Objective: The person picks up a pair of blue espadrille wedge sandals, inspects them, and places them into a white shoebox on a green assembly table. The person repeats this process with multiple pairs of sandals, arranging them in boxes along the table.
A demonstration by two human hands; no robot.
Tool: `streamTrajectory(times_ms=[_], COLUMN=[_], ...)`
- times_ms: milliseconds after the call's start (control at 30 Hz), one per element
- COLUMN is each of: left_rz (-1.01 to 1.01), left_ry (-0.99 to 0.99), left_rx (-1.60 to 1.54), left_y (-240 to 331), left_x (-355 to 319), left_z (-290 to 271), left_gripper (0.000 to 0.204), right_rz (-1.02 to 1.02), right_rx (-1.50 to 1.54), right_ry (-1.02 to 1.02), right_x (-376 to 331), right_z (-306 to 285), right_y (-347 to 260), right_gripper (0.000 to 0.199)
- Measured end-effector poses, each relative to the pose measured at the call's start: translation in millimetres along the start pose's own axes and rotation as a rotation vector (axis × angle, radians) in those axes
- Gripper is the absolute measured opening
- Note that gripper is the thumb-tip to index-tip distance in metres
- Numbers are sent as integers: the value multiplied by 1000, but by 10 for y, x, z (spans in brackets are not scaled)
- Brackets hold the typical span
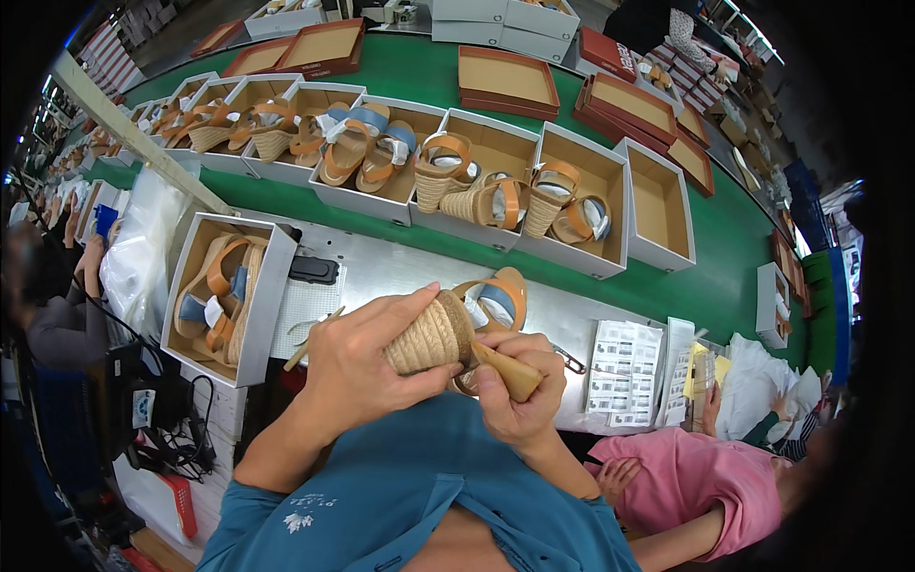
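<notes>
Where the wedge sandal [426, 337] is: up in front of your teal shirt [400, 467], above the bench [367, 286], braided heel visible.
Left grip [367, 343]: thumb and fingers clamped around the heel.
Right grip [522, 396]: pinching a tan block [510, 370], its end at the heel's dark bottom edge; can't confirm contact.
Second sandal [512, 286]: beyond your hands, partly hidden.
White shoebox [271, 310]: left side, sandal pair inside.
Black case [315, 271]: just right of that box.
Label sheets [624, 372]: on the bench, right of your hands.
</notes>
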State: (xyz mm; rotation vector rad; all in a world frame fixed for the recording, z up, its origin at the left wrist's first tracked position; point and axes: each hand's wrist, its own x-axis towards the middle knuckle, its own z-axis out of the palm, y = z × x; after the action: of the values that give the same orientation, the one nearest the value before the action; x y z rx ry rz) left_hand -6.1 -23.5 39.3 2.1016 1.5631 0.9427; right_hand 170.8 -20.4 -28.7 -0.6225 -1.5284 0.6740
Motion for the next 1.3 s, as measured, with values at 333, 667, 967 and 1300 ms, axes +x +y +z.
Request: streamTrajectory(times_ms=[333, 667, 967, 1300], left_rz=[122, 245, 166, 256], left_ry=[69, 39, 70, -36], left_rx=[88, 158, 126, 145], left_y=[-15, 69, -5, 0], left_x=[-84, -253, -282, -361], left_z=[39, 143, 202, 202], left_gripper=[67, 60, 62, 60], right_rz=[53, 692, 550, 845], right_rx=[-193, 12, 16, 2], right_ry=[14, -58, -36, -149], right_x=[-3, 405, -43, 319], right_z=[-7, -27, -124, -91], right_y=[-115, -275, -356, -227], right_gripper=[36, 33, 30, 26])
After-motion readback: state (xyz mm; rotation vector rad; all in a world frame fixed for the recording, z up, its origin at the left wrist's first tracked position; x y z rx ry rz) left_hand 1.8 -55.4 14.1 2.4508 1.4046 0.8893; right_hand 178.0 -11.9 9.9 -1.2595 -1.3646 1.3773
